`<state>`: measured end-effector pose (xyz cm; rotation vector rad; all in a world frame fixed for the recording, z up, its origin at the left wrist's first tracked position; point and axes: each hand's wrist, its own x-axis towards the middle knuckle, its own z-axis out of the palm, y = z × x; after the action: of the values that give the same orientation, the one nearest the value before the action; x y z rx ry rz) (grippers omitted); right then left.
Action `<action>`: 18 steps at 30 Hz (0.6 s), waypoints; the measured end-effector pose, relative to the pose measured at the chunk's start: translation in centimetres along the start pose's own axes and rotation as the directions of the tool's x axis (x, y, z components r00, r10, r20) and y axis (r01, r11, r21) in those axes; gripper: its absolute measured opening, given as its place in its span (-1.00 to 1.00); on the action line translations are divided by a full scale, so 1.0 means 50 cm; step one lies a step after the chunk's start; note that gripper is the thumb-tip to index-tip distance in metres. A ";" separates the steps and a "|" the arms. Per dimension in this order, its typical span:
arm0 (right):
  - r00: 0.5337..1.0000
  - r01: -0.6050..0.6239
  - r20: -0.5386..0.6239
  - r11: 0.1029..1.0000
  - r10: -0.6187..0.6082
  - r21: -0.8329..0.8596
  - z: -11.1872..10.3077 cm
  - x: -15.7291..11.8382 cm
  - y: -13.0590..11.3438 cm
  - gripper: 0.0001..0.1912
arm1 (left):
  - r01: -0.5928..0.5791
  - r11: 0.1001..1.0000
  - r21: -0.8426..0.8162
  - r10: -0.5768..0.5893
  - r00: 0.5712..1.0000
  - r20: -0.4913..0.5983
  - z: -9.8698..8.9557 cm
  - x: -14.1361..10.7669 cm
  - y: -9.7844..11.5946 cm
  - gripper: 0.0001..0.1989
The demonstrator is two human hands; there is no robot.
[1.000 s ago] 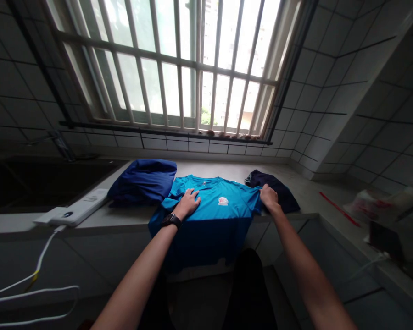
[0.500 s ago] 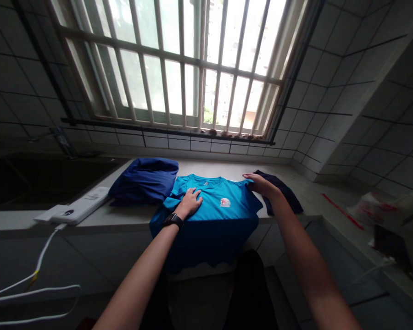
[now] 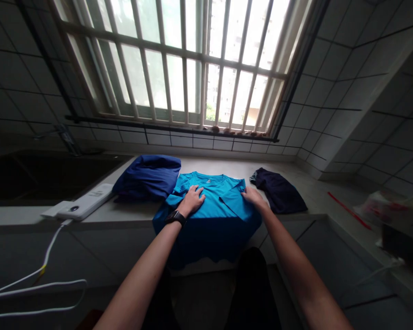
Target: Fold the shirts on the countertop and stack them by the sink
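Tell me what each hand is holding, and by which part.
Nothing is clearly gripped: the left hand lies flat on the chest of the blue T-shirt; the right hand rests on its folded edge.

Here along the back edge of the worktop (image 3: 316, 197), left of centre, a big dark blue bundle of cloth (image 3: 146, 178) sits heaped up, and over toward the right lies a crumpled navy garment (image 3: 278, 191)! Front left corner, a white power strip (image 3: 86, 204) right at the edge, its white cable (image 3: 44, 261) dropping over the front. Further left, a dark sink (image 3: 37, 176) with a tap (image 3: 67, 137). Above it all, a barred window (image 3: 168, 59). Far right, a red strip (image 3: 347, 210) and a blurry plastic bag (image 3: 382, 208).
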<state>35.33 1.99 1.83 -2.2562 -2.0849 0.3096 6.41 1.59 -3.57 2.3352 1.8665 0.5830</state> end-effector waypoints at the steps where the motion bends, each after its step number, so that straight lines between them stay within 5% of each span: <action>1: 1.000 -0.001 -0.019 1.000 0.000 -0.020 0.004 0.006 0.002 -0.65 | 0.001 1.000 -0.001 -0.001 1.000 0.006 -0.001 -0.001 0.001 -0.49; 7: 0.982 -0.134 -0.143 0.990 0.126 -0.050 -0.007 0.048 0.015 -0.58 | -0.044 0.998 0.038 0.050 0.985 -0.164 -0.012 -0.014 0.014 -0.47; 11: 0.959 -0.133 -0.252 0.991 0.127 -0.006 -0.007 0.050 -0.033 -0.50 | -0.036 0.995 0.089 0.057 0.969 -0.240 -0.019 -0.025 0.026 -0.47; 14: 0.950 -0.009 -0.312 1.000 0.002 -0.024 0.022 0.028 -0.100 -0.44 | 0.010 0.995 0.104 0.014 0.974 -0.227 -0.017 -0.028 0.028 -0.50; 18: 0.947 0.258 -0.190 0.966 -0.258 -0.024 0.081 -0.010 -0.170 -0.43 | 0.030 0.991 0.133 -0.003 0.980 -0.201 -0.014 -0.029 0.029 -0.56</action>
<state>26.24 1.82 -0.60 -1.8927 -2.2372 0.0753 7.26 -0.27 -2.83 2.4221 2.0698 0.7371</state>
